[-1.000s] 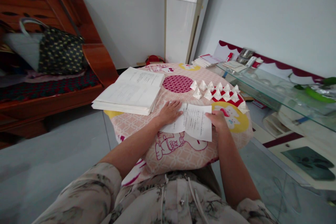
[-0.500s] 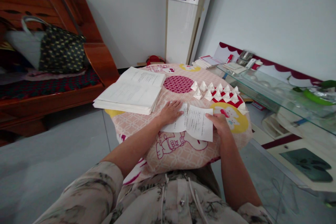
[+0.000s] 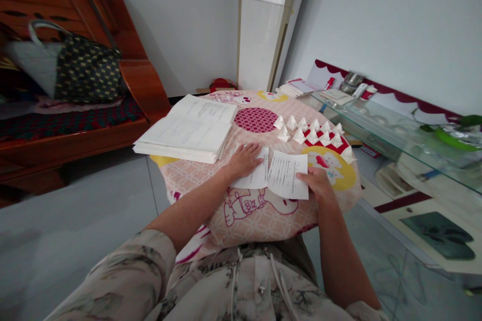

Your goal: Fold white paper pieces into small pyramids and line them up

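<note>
My left hand (image 3: 245,159) lies flat with fingers stretched out, pressing a printed piece of paper (image 3: 258,175) onto the cloth. Part of that piece is hidden under the palm. Between thumb and fingers, my right hand (image 3: 316,180) pinches the right edge of another printed piece of paper (image 3: 288,175). A narrow gap runs between the two pieces, widest at the top; whether they still touch lower down I cannot tell. Several small folded white paper pyramids (image 3: 312,136) stand in rows beyond my right hand. Left of my left hand lies a thick open book (image 3: 184,130).
A patterned cloth (image 3: 211,180) covers the round table. To the right stands a glass-topped cabinet (image 3: 399,135) with cups and a green bowl. A stack of booklets (image 3: 295,88) is at the far edge. Bags (image 3: 88,70) rest on a wooden bench (image 3: 143,90) at left.
My right hand has moved slightly right with its paper piece, and the gap between the pieces has grown a little. My left hand has stayed in place.
</note>
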`<state>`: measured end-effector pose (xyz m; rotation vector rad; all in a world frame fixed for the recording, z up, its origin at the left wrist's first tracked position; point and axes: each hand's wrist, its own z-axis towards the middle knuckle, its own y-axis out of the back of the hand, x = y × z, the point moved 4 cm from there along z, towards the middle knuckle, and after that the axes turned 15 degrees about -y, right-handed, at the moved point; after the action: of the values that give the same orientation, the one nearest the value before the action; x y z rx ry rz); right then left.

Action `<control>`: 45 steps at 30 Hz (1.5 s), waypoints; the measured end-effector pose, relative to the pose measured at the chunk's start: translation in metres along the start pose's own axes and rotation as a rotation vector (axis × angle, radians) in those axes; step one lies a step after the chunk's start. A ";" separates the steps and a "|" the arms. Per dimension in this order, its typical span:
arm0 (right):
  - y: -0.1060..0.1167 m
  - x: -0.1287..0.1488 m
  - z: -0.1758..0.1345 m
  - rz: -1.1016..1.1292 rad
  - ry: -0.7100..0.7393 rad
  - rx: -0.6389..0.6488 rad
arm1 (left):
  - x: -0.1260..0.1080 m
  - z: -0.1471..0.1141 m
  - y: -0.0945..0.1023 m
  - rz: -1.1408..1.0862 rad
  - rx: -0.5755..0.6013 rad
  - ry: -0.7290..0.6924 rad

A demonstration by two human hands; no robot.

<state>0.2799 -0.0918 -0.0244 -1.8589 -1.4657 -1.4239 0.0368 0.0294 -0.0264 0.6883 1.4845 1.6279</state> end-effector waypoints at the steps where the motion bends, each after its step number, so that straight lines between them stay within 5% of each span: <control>1: 0.000 0.000 -0.001 -0.002 0.001 0.003 | 0.000 0.000 0.000 0.000 0.004 0.003; 10: -0.002 0.002 -0.021 0.007 0.083 0.263 | 0.001 0.000 -0.002 0.010 -0.036 -0.014; 29: 0.022 -0.015 -0.016 0.092 -0.039 0.236 | 0.002 0.000 -0.001 -0.012 -0.014 0.001; 36: 0.025 -0.018 -0.014 0.217 -0.037 0.306 | 0.023 -0.007 0.028 0.051 -0.123 0.365; 41: 0.022 -0.019 -0.013 0.232 -0.054 0.313 | 0.028 -0.007 0.032 0.028 -0.115 0.381; 45: 0.022 -0.019 -0.011 0.208 -0.017 0.327 | 0.037 -0.006 0.027 -0.116 -0.236 0.394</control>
<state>0.2952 -0.1186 -0.0295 -1.7595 -1.3715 -1.0064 0.0066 0.0578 -0.0052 0.1505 1.5327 1.8813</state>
